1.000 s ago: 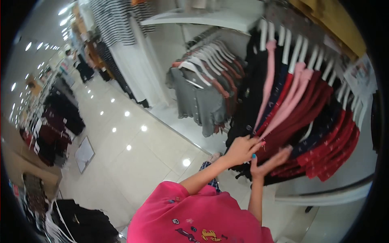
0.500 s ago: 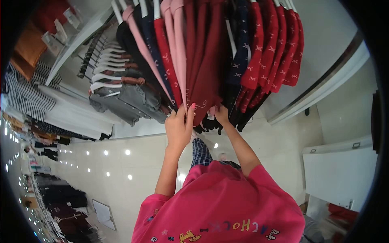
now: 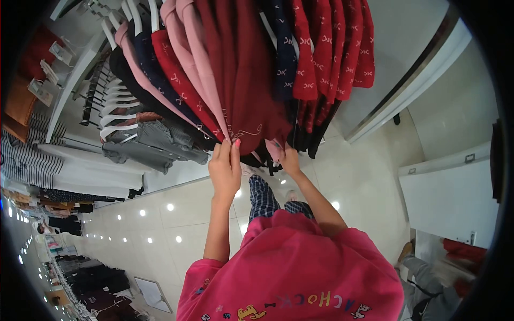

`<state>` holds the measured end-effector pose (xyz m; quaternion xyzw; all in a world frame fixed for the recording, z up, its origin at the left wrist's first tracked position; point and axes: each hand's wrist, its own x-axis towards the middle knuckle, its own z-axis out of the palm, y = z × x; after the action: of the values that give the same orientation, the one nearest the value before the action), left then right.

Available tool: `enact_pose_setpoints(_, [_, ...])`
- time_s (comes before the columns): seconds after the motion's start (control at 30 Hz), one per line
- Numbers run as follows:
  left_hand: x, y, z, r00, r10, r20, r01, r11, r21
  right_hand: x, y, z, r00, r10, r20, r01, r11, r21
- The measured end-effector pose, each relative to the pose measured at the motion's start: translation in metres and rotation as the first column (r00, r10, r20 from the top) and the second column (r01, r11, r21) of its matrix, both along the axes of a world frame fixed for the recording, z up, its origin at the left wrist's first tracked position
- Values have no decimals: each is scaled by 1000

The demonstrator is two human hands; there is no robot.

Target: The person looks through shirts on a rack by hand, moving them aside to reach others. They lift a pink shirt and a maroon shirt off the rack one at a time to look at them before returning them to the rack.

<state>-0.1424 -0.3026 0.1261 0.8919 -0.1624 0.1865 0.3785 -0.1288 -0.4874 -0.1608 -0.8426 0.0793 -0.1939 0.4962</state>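
A maroon garment (image 3: pixel 243 80) hangs in the middle of the rack, with a pale curly line stitched near its lower edge. My left hand (image 3: pixel 225 171) pinches its lower left part between thumb and fingers, beside the tips of the pink garments (image 3: pixel 190 53). At the lower right of the maroon garment, my right hand (image 3: pixel 290 160) is closed on its edge, its fingertips partly hidden by cloth. A pink piece of cloth (image 3: pixel 274 151) shows right beside that hand. Red patterned garments (image 3: pixel 326 53) and a navy one (image 3: pixel 285 59) hang to the right.
Grey garments on white hangers (image 3: pixel 152 142) hang at the left, near striped tops (image 3: pixel 32 155). A white cabinet (image 3: pixel 450 198) stands at right. Another person's leg (image 3: pixel 428 275) shows at lower right. A dark clothes rack (image 3: pixel 101 281) runs along the lower left.
The view has shifted, so the rack sits further left. The maroon garment's lower part looks spread wider between my hands, and more pink cloth shows. More of the other person's leg is visible.
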Motion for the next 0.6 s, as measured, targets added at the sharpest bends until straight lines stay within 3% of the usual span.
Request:
enact_pose_setpoints(0.13, [2, 2, -2, 1000, 10, 9, -10, 999, -31, -12, -6, -7, 994, 13, 113, -15, 1000, 13])
enact_pose_setpoints(0.23, [1, 5, -7, 1000, 11, -9, -11, 999, -51, -26, -14, -7, 997, 53, -47, -48, 995, 92])
enact_pose_setpoints(0.33, [-1, 6, -10, 999, 1, -45, -4, 998, -68, -37, -16, -14, 1000, 8, -23, -10, 998, -60])
enact_pose_setpoints(0.47, [0, 5, -11, 998, -13, -53, 8, 996, -91, -65, -25, -35, 990, 103, -94, -116, 984, -136])
enact_pose_setpoints(0.57, [2, 9, -17, 996, -34, -85, 26, 995, -99, -126, -38, -117, 937, 183, -297, -234, 961, -146])
enact_pose_setpoints(0.6, [3, 9, -19, 995, -44, -93, 35, 994, -105, -154, -48, -167, 842, 200, -501, -331, 925, -187])
